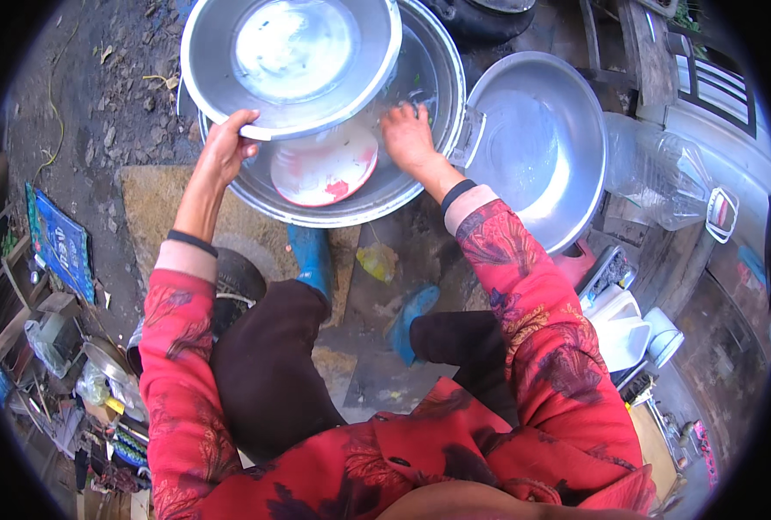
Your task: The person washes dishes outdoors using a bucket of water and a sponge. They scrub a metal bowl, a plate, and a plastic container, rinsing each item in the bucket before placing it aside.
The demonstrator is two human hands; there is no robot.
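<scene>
My left hand [232,140] grips the near rim of a shiny metal basin [370,54], thumb over the edge. That basin is held tilted above a larger metal basin [448,69] with water in it, hiding much of its far left side. A white enamel dish [312,178] with a red rim and red patches lies in the larger basin, between my hands. My right hand [409,139] is over the right side of the larger basin, its fingers curled; whatever they hold, if anything, is hidden. Small green bits show near those fingers.
Another metal basin [524,165] stands to the right, beside a clear plastic jug [663,173]. A dark pot [481,19] sits at the far side. White plastic containers [618,329] are by my right arm. A blue printed sack [62,243] and clutter lie to the left.
</scene>
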